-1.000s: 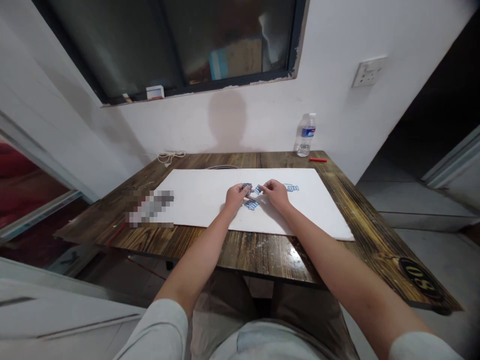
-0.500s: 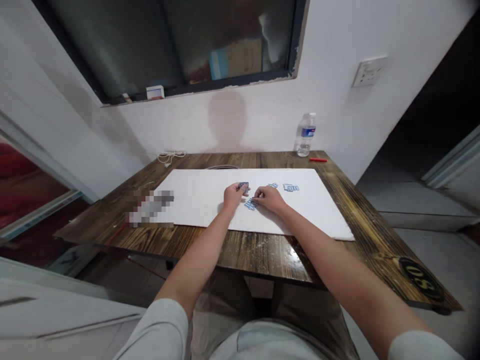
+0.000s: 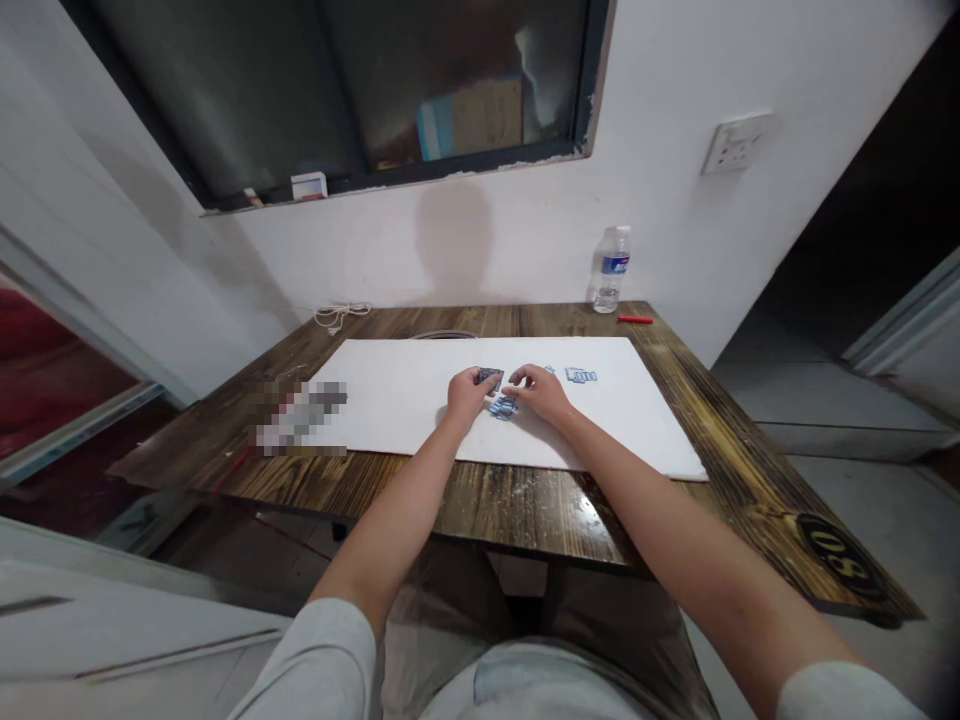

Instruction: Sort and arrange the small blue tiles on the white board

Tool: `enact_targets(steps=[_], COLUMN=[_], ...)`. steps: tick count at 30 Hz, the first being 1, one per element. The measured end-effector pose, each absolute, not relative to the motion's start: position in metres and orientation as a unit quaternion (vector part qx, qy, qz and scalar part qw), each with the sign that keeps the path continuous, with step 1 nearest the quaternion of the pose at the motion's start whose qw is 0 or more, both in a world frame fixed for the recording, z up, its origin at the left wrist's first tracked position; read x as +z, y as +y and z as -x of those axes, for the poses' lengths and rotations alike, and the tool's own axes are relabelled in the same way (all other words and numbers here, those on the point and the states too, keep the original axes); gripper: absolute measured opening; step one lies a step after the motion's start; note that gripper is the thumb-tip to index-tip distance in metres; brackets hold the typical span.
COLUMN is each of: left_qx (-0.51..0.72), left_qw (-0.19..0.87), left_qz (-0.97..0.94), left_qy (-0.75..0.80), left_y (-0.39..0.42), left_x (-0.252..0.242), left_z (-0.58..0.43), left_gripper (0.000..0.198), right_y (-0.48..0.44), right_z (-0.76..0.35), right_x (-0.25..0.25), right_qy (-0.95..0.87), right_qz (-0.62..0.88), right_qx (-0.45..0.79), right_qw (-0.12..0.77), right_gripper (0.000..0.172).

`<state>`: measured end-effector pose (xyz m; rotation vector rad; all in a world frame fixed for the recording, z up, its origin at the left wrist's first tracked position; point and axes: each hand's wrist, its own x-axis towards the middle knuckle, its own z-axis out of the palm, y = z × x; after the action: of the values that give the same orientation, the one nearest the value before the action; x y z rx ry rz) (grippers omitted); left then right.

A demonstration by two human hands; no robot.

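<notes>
Over the middle of a white board [image 3: 390,400], my left hand [image 3: 465,397] grips a stack of small, dark-patterned cards [image 3: 491,377] between thumb and fingers. Close by on its right hovers my right hand [image 3: 541,392], thumb and fingertips apart, with nothing visible between them. Below the gap between both hands lies a loose pile of blue-and-white cards [image 3: 502,408]. Another group of blue-and-white cards [image 3: 580,376] rests on the board farther right. Behind my right hand, a third group [image 3: 550,369] is mostly hidden.
The board lies on a dark wooden table [image 3: 525,505]. Along the back stand a water bottle [image 3: 611,270] and a red pen-like object [image 3: 635,319]; a white cable [image 3: 341,316] is coiled at back left. Something blurred out [image 3: 304,418] sits at the board's left end.
My right hand has lifted off the near pile and its fingers have parted. The cards in my left hand have tilted and shifted slightly right, and the near pile looks rearranged.
</notes>
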<state>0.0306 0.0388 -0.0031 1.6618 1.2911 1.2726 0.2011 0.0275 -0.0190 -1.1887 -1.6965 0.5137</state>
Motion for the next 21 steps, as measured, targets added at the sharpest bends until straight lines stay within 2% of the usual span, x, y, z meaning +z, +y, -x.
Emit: enact_targets(steps=[11, 21], left_qx=[0.464, 0.471], left_qw=[0.368, 0.369], left_qz=[-0.658, -0.654], left_qy=[0.466, 0.463], left_y=[0.0381, 0.0356], left_x=[-0.0047, -0.0008], left_z=[-0.0325, -0.0331], left_gripper=[0.027, 0.026], right_y=[0.0268, 0.0247], right_z=[-0.2003, -0.1991], right_x=[-0.0188, -0.0161], right_qy=[-0.679, -0.648], right_qz=[0.449, 0.494], right_qx=[0.258, 0.269], right_qw=[0.521, 0.514], right_gripper=[0.025, 0.024])
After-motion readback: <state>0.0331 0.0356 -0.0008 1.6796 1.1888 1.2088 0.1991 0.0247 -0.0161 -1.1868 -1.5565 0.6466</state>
